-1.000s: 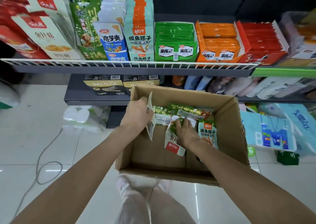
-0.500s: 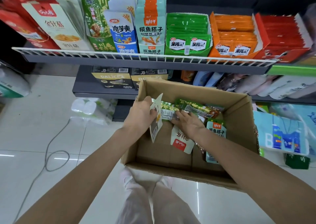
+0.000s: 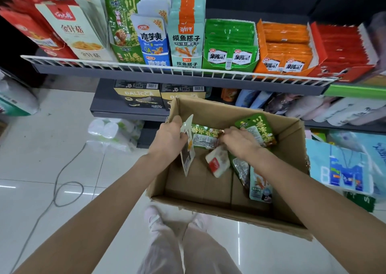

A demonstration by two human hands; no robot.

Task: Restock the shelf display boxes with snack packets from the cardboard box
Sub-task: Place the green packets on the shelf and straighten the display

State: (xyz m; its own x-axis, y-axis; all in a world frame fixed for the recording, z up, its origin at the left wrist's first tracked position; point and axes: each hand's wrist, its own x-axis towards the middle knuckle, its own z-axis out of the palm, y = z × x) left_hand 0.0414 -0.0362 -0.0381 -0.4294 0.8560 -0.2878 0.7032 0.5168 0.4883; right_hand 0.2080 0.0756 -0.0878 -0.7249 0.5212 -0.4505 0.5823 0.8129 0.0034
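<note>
Snack packets lie loose in the open brown cardboard box (image 3: 225, 192), which sits on the pale tiled floor (image 3: 52, 148) below the grey shelf with a white wire rail (image 3: 167, 70). Inside the box are a green foil packet lying flat (image 3: 203, 136), a second green packet with yellow lettering (image 3: 258, 130) at the far right wall, a small white-and-red packet (image 3: 217, 163) near the middle, and a pale teal packet (image 3: 260, 187) toward the right wall.

Above the box, on the shelf, stand display boxes: a green one (image 3: 230, 48), an orange one (image 3: 285, 50), a red one (image 3: 342, 50), and tall upright teal, blue and green packs. A grey cable (image 3: 62, 181) loops on the floor left of the box.

The left hand (image 3: 169, 140) pinches a white flat packet with a dark back (image 3: 188, 148), held on edge at the box's left wall. The right hand (image 3: 240, 141), fingers curled, grips the lettered green packet, lifted above the others.
</note>
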